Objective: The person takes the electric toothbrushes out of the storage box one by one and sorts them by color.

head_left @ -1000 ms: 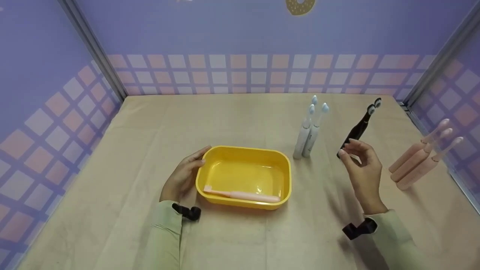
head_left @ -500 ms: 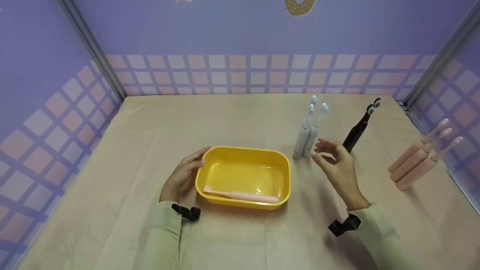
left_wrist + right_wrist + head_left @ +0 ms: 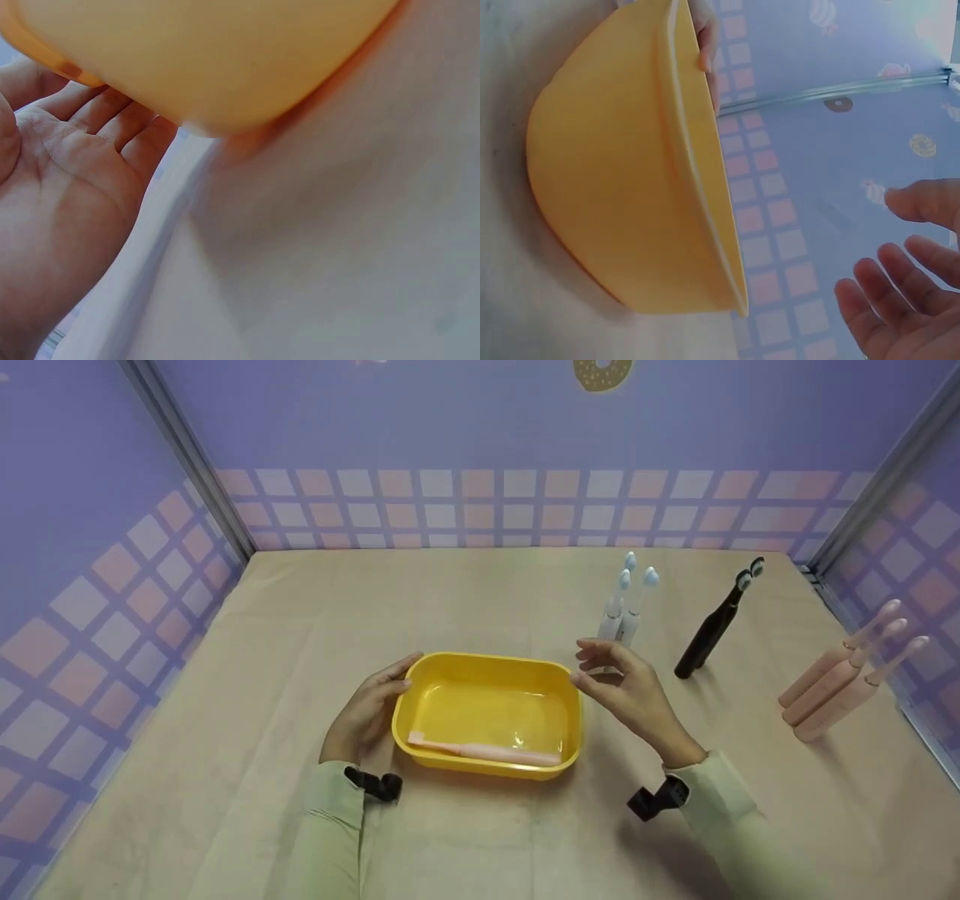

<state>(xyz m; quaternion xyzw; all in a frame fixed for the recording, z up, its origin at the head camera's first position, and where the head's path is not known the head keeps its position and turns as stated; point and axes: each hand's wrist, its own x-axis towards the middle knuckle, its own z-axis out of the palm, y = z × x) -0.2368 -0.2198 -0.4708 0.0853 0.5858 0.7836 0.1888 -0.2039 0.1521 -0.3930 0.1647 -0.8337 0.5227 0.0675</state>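
Note:
My left hand [image 3: 364, 712] holds the left end of a yellow plastic tub [image 3: 480, 712], thumb at the rim and fingers along the outer wall. In the left wrist view the palm [image 3: 75, 180] faces the tub's underside. One pink electric toothbrush [image 3: 510, 754] lies inside along the near wall, its head to the left. Beside the tub's right end is my right hand [image 3: 637, 697], holding nothing, with its fingers loosely bent. The right wrist view has the hand [image 3: 907, 300] apart from the tub's wall [image 3: 607, 165]. It partly hides the white electric toothbrushes [image 3: 632, 622] behind it.
Black electric toothbrushes [image 3: 706, 637] stand upright right of the white ones. Farther right stand three pink electric toothbrushes [image 3: 836, 690] near the side wall. A beige cloth [image 3: 360, 607] covers the table, bounded by tiled-pattern walls [image 3: 517, 506] at the back and sides.
My right hand has moved left from in front of the black toothbrushes, past the white ones, to the tub's right end. The left hand and tub have stayed put.

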